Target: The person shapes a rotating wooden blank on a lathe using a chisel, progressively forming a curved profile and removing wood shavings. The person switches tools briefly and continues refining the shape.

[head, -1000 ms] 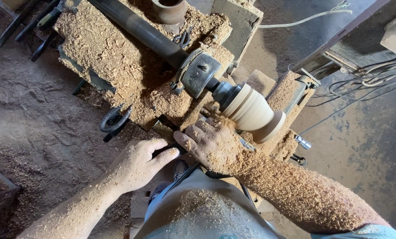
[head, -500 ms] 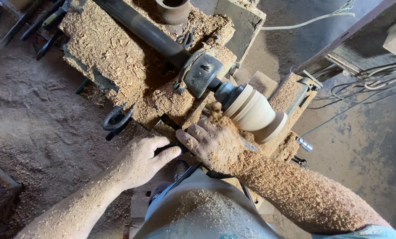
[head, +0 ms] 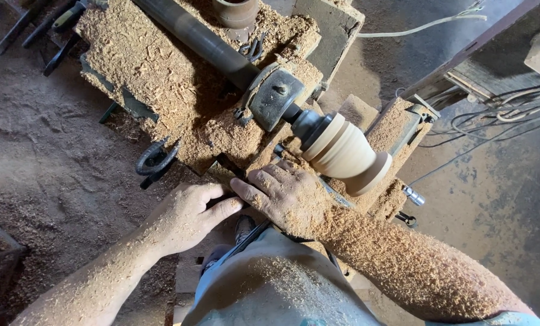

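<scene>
A pale turned wooden piece [head: 342, 156] is mounted on a lathe, held by a dark chuck [head: 309, 124] beside the grey headstock [head: 274, 96]. My right hand [head: 285, 196], coated in sawdust, rests over a metal turning tool [head: 333, 193] just below the wooden piece, fingers curled on it. My left hand [head: 188, 216] grips the tool's dark handle end near my body, thumb stretched toward the right hand. The tool's tip is hidden under my right hand.
Thick wood shavings cover the lathe bed [head: 161, 72]. A long dark steel bar [head: 197, 39] runs up left. A brown round vessel [head: 236, 11] stands at the top. Cables [head: 493, 118] lie on the dirt floor at right. A dark clamp lever [head: 155, 160] sticks out left.
Both hands have stayed on the tool beside the wooden piece, shifting only slightly; the camera view has drifted a little.
</scene>
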